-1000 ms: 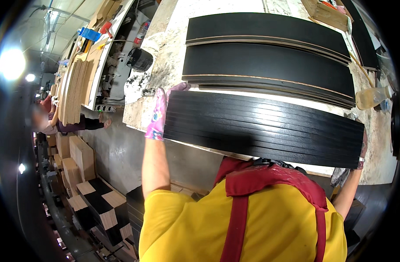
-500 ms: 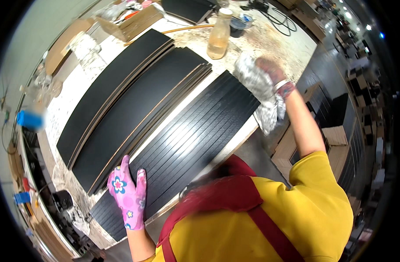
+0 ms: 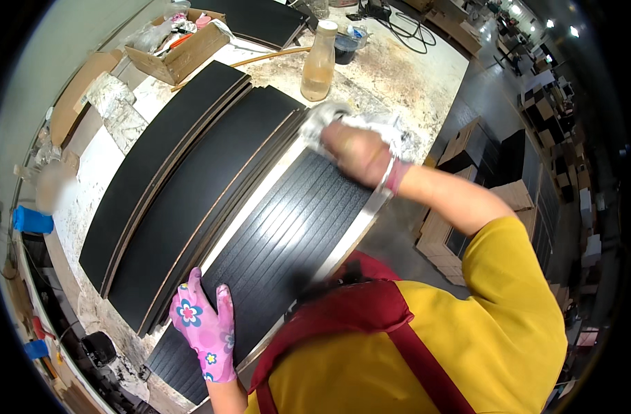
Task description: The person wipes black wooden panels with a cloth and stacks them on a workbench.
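A black panel [image 3: 281,234] with long grooves lies slantwise on the table in front of me. Near its left end rests my left hand [image 3: 204,331], in a pink flowered glove, thumb and fingers stretched out flat on the surface. At the panel's far right end, my right hand [image 3: 360,155], in a dark reddish glove, grips a crumpled whitish rag [image 3: 322,121]. Hand and rag are smeared by motion. Beside the panel are two stacks of smooth black curved boards, a nearer stack [image 3: 212,186] and a farther stack [image 3: 157,159].
Beyond the boards stand a bottle of yellowish liquid [image 3: 318,69] and a dark cup [image 3: 344,50]. A cardboard box [image 3: 171,65] of odds and ends sits at the back left. A black cable [image 3: 415,34] lies at the far right. Stacked boards [image 3: 443,241] stand right of the table.
My right hand has swept the rag leftward, from beyond the panel's right end onto its far end. My left hand stays on the panel. The whole view has shifted slightly.
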Available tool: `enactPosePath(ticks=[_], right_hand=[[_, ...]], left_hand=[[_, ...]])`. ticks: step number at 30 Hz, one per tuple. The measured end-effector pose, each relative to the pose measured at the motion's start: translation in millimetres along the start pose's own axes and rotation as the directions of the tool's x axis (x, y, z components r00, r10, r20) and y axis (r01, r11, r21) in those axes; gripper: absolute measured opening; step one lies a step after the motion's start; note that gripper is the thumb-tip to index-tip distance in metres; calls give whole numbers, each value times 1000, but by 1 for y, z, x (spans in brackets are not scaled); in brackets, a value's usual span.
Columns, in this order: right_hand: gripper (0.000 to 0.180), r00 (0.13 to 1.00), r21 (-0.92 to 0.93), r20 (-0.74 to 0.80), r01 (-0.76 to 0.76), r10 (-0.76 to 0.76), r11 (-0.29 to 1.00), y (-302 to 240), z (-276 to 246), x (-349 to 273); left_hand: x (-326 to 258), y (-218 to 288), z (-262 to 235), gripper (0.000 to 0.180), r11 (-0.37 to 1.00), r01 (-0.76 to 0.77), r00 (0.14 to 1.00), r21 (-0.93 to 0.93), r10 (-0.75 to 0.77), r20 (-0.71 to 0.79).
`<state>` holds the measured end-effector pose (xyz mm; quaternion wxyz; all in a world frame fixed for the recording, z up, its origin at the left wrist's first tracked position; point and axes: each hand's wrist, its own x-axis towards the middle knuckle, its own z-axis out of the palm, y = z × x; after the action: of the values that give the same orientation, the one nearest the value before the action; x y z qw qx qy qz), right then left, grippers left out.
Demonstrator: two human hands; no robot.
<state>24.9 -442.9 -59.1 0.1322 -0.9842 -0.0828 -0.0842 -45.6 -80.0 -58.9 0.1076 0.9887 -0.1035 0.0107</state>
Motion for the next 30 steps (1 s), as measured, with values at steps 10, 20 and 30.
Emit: enactPosePath(ticks=[10, 20, 30], right_hand=[[11, 974, -13, -149, 168, -168, 986, 1, 6, -9], [23, 871, 395, -2, -450, 491, 801, 166, -15, -29], [64, 722, 503, 150, -644, 675, 577, 198, 50, -79]], left_hand=[[-2, -2, 4, 44, 999, -46, 997, -11, 46, -58], [-1, 3, 0, 45, 1000, 28, 997, 3, -29, 76], [55, 40, -50, 61, 987, -143, 874, 79, 88, 478]])
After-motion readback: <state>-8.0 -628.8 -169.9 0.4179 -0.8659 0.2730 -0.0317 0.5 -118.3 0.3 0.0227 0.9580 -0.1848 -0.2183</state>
